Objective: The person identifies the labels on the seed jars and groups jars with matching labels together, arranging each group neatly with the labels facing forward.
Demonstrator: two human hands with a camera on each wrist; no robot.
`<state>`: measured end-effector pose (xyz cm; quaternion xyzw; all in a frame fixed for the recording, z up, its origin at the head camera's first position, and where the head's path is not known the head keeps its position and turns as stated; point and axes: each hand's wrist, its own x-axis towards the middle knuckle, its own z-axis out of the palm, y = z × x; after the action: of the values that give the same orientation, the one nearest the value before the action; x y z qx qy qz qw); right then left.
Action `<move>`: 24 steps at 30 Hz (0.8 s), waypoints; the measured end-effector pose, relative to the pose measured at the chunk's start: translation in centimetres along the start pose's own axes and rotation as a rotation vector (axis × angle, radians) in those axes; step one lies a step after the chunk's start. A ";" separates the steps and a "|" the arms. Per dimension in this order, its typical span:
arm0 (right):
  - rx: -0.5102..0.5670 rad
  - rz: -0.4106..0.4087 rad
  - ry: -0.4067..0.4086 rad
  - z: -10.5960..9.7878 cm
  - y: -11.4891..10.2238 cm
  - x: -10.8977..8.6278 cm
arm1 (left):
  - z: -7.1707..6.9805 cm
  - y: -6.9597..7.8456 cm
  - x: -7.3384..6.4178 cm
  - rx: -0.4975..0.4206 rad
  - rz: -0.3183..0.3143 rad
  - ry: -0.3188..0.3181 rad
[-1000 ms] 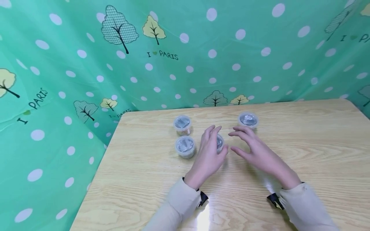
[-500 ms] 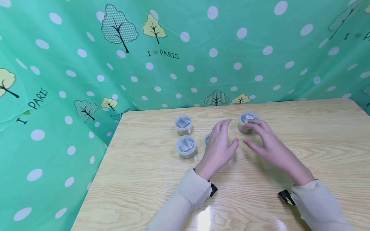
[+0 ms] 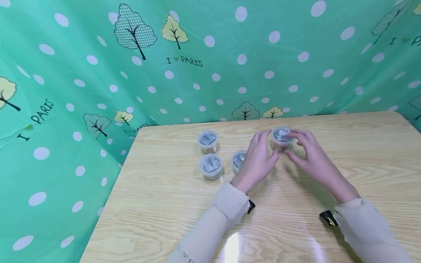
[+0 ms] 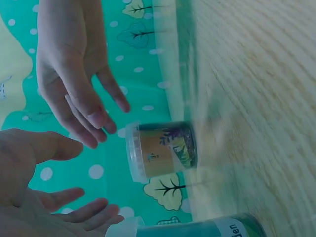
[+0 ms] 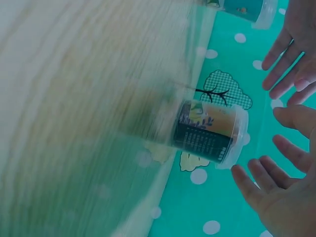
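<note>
A clear-lidded plastic tub (image 3: pixel 281 140) with an orange label stands upright at the back right of the group. My left hand (image 3: pixel 257 164) is at its left, fingers extended and lightly bent; the left wrist view shows a gap between this hand (image 4: pixel 34 177) and the tub (image 4: pixel 160 150). From the right comes my right hand (image 3: pixel 312 159), its fingers spread over the tub's right rim in the head view. In the right wrist view the right hand (image 5: pixel 286 192) is just off the lid; contact cannot be told. Another tub (image 3: pixel 238 160) is partly hidden by my left hand.
Two more lidded tubs stand at the left, one at the back (image 3: pixel 208 141) and one in front of it (image 3: pixel 211 167). They rest on a wood-grain table (image 3: pixel 158 204). A green dotted curtain (image 3: pixel 184 87) hangs behind the table's back edge.
Both hands have moved to the right and away from me, toward the back right tub. The middle tub, largely covered before, shows more now. The tubs have not visibly moved.
</note>
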<state>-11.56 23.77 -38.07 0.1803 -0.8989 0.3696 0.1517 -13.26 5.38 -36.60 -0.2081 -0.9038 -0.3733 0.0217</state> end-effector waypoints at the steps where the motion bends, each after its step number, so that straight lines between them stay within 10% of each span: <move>1: 0.002 0.002 0.007 -0.1 0.1 0.1 | 0.1 0.1 0.1 0.006 -0.002 -0.002; 24: -0.004 0.174 -0.064 -0.5 2.2 1.2 | 2.5 1.2 4.2 0.037 -0.074 -0.027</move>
<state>-13.54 25.34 -38.58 0.1129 -0.9161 0.3738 0.0905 -16.30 9.31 -36.76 -0.1792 -0.9178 -0.3542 -0.0005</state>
